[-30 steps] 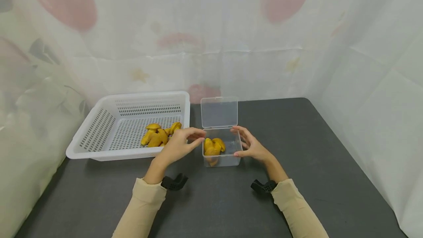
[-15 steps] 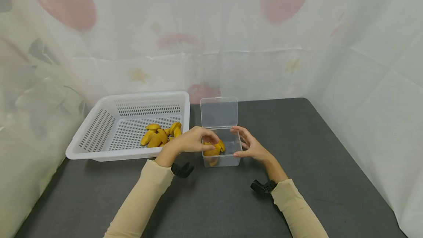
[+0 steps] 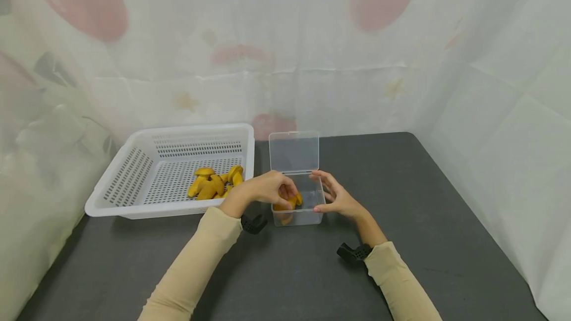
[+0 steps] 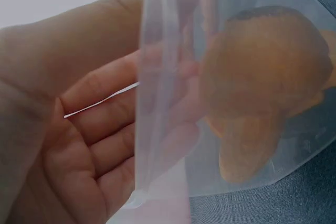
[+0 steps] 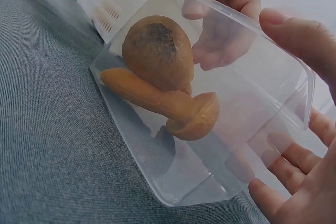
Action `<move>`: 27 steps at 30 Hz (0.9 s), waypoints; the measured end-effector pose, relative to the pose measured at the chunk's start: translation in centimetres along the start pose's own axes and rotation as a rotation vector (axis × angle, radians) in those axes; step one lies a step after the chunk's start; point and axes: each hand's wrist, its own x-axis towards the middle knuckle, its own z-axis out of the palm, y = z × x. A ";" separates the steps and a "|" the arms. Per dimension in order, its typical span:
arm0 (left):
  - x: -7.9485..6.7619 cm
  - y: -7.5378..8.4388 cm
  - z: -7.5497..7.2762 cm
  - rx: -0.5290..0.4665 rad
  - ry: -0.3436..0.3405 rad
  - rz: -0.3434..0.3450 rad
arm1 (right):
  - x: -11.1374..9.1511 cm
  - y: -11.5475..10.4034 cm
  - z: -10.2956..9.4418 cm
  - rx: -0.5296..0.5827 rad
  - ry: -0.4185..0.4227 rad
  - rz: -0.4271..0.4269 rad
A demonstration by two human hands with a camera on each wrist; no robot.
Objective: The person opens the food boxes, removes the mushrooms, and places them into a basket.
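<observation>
Clear plastic box (image 3: 298, 207): lid upright at 12 o'clock, sits mid-bench (image 3: 401, 202), just right of white basket (image 3: 134, 182).
Yellow pieces (image 3: 290, 203): several inside box; more (image 3: 214, 182) in basket.
Left hand (image 3: 267, 189): fingers curled over box's 9 o'clock wall, reaching in; whether it pinches a piece, cannot tell.
Right hand (image 3: 339, 199): relaxed fingers cupping 3 o'clock wall.
Risk: light box may tip or slide if left hand presses the wall; pieces could spill.

L hand (image 3: 263, 190): my fingers curled loosely, reaching rightward, palm down. R hand (image 3: 340, 197): fingers spread, relaxed, palm facing left. Forearms angled inward.
</observation>
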 end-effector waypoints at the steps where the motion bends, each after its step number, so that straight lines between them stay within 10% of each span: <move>1: 0.1 0.0 0.0 0.017 -0.003 -0.005 | 0.0 0.0 0.0 0.001 0.001 0.001; 10: 0.4 0.3 0.0 0.091 -0.021 -0.028 | 0.0 -0.1 0.2 0.008 0.005 0.004; 27: -0.9 0.1 0.3 -0.119 0.117 0.017 | 0.0 -0.1 0.1 -0.014 -0.001 -0.003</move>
